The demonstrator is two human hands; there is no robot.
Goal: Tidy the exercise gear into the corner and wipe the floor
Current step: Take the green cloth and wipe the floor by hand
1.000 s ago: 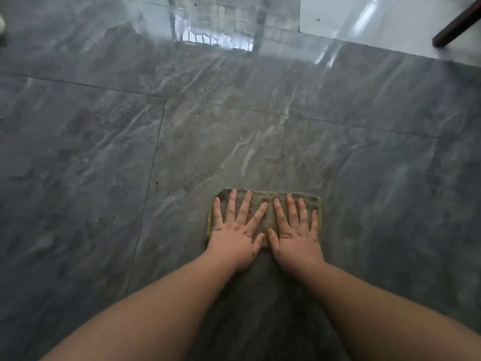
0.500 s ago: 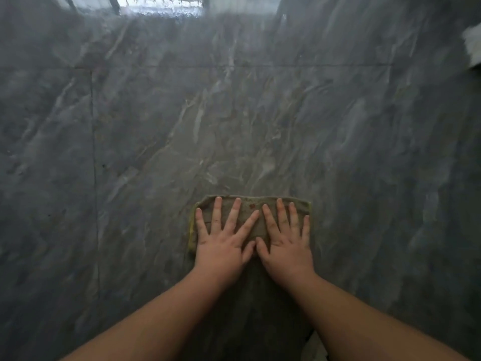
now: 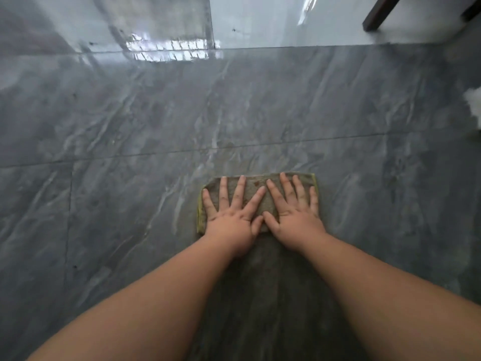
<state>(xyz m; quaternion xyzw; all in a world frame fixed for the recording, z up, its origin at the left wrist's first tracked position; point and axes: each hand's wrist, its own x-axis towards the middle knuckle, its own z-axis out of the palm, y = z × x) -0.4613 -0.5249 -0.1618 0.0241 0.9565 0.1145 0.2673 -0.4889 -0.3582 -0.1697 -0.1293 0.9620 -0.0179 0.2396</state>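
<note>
A grey-brown folded cloth [image 3: 256,184] with a yellow-green edge lies flat on the grey marbled floor tiles [image 3: 117,121], a little right of centre. My left hand [image 3: 231,220] presses its left half with fingers spread and straight. Beside it, thumbs nearly touching, my right hand [image 3: 296,214] presses the right half the same way. Both forearms reach in from the bottom. A darker streak of floor runs back from the cloth between my arms. No exercise gear is in view.
A pale glossy floor section [image 3: 286,19] begins at the far edge, with a bright window reflection [image 3: 169,50] on the tiles. A dark furniture leg [image 3: 380,13] stands at the top right. Something white and fluffy [image 3: 475,102] sits at the right edge.
Both hands stay flat on the cloth throughout. The cloth has slid across the floor, and the view has swung so the pale floor and furniture leg show again.
</note>
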